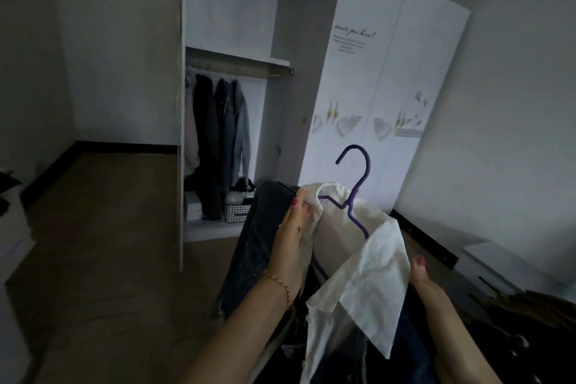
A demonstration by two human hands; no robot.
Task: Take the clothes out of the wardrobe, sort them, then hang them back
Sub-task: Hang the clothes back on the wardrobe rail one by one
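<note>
A person's two bare hands work on a white shirt [358, 262] that is draped over a purple hanger [355, 193]. The left hand [293, 234] grips the shirt's fabric at one shoulder, fingers curled round a bunched fold. The right hand [420, 274] sits at the shirt's lower right edge; only the thumb and heel of the hand show, the fingers are hidden behind the cloth, so it cannot be told whether it grasps the cloth or only supports it. The hanger's hook stands above and between the hands, free of any rail, and one of its arms runs under the cloth towards the right hand.

Just behind the left hand lies dark denim clothing [261, 243], and more dark garments are heaped below both wrists. Well beyond the hands stands the open wardrobe [311, 40], its rail [240, 67] carrying several dark and denim jackets [218, 134] at the left end, with the right end of the rail bare. A checked basket [238, 212] sits on the wardrobe floor.

The shirt looks thin, light and limp, creased where it is held; it will likely slide off the smooth hanger if tilted. The safer hold seems to be the hanger's neck just under the hook, with the other hand steadying the collar or shoulder seam rather than the loose hem.
</note>
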